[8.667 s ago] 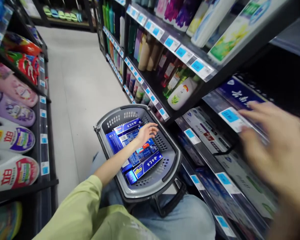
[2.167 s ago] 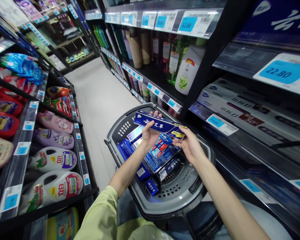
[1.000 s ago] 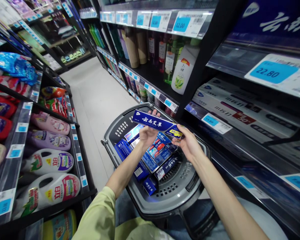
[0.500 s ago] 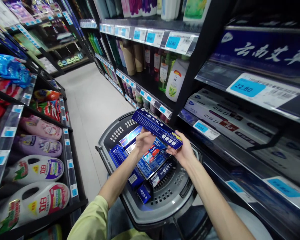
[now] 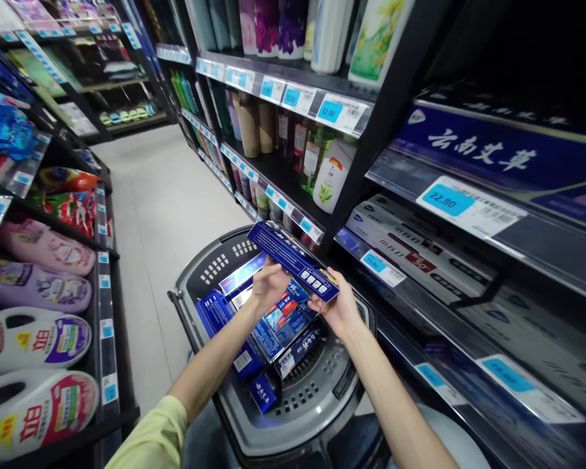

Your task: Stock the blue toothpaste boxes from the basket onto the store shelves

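Note:
Both my hands hold one long dark blue toothpaste box [image 5: 292,259] above a grey shopping basket [image 5: 278,417]. My left hand [image 5: 268,284] grips the box near its middle from below. My right hand [image 5: 338,311] grips the near end. The box is tilted, its back panel with small print facing up. Inside the basket lie several more blue toothpaste boxes [image 5: 268,326], stacked loosely at angles.
Black shelving on the right carries white and blue toothpaste cartons [image 5: 410,241] with blue price tags [image 5: 444,199], and bottles [image 5: 332,176] further along. The left shelves hold detergent jugs [image 5: 34,339] and pouches. A pale floor aisle [image 5: 161,195] runs ahead. My knees in jeans are under the basket.
The box has been rotated in my hands, so its back panel now faces up instead of the front lettering. The camera has tilted up, so hands and basket sit lower in view.

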A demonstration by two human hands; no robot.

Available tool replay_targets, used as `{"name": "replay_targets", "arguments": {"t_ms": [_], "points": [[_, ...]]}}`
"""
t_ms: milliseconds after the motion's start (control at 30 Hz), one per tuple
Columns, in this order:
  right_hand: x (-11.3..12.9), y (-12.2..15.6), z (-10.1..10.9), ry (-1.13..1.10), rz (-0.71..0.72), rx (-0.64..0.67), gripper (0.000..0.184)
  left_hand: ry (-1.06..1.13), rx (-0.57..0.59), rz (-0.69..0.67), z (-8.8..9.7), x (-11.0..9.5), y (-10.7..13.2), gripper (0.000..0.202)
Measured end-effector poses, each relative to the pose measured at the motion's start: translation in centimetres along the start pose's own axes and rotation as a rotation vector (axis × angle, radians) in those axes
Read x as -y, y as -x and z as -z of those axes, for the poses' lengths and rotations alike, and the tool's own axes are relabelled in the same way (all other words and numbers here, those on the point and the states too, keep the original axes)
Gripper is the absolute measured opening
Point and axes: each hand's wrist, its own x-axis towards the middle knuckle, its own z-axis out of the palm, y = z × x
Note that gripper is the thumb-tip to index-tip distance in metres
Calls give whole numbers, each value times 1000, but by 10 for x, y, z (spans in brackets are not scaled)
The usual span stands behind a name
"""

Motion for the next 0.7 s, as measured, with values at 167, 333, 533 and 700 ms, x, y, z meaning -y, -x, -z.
{"name": "replay_targets", "arguments": {"t_ms": [167,333,533,700], "points": [[-3,-2,-1,33,36,-3,30,69,2,59,3,0,-1,60],[-5,-2,0,128,168,25,38,119,-17,76,5,0,-3,59],[-9,-2,-2,232,251,59,53,154,-59,48,0,-4,-3,60],[-11,-5,-9,464,531,31,61,221,-165,45,-4,-8,-7,58]]}}
